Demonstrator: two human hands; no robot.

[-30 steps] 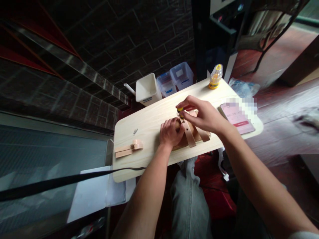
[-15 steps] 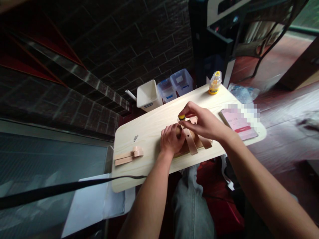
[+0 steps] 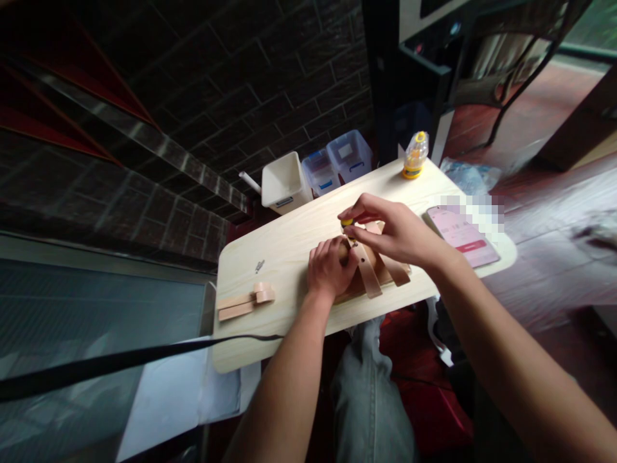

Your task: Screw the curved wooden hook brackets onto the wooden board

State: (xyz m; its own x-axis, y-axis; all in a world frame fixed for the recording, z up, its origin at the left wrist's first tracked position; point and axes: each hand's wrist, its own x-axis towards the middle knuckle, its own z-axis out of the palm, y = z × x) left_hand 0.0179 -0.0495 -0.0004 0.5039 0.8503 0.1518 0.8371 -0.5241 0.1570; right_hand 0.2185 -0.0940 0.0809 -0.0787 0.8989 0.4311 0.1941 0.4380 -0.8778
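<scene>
Yellow shows in your right hand (image 3: 388, 228), which pinches a knob-like handle (image 3: 346, 222) (lower end hidden) at the far end of a holed wooden slat (image 3: 369, 278) slanting toward you; your left hand (image 3: 330, 267), just left, clasps the wooden assembly (image 3: 350, 289) on the tabletop (image 3: 289, 254).

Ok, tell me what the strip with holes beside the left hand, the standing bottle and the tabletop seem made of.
Strip: probably smooth wood; even tan colour, crisp edges. Bottle: likely glossy plastic; see-through body, yellow base. Tabletop: pale wood or wood-look laminate; faint streaky grain.
</scene>
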